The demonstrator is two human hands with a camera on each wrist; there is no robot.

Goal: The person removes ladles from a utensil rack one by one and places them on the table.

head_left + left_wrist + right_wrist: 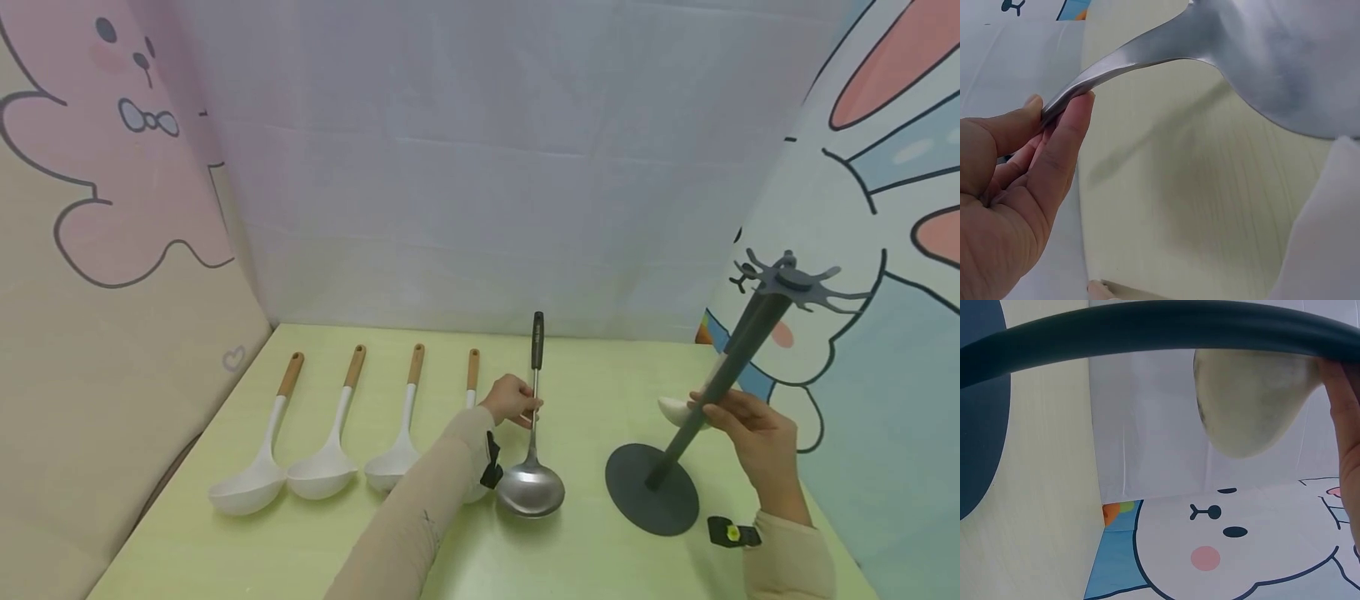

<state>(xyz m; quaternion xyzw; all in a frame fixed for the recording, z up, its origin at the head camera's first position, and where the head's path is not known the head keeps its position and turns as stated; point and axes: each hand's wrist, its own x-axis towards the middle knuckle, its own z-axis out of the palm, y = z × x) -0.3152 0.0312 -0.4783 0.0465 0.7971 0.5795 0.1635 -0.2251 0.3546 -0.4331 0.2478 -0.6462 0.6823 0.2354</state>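
Note:
My left hand (pixel 513 398) pinches the handle of a steel ladle (pixel 531 490) low down, between thumb and fingers. That ladle has a black grip, and its round bowl points toward me. In the left wrist view, the fingertips hold the ladle's curved metal neck (pixel 1129 55). At right, my right hand (pixel 753 429) has its fingers round the pole of a dark grey utensil stand (pixel 720 387). A small white ladle (pixel 673 409) is behind the pole, by the fingertips; its handle is mostly hidden. In the right wrist view its pale bowl (pixel 1247 403) shows below the pole.
Left of the steel ladle lie white ladles with wooden handle ends: one (pixel 251 487) at far left, another (pixel 322 475) beside it, then one (pixel 393 458), and one (pixel 473 375) partly behind my left arm. The stand's hooks (pixel 798 283) spread at its top above a round base (pixel 630 475).

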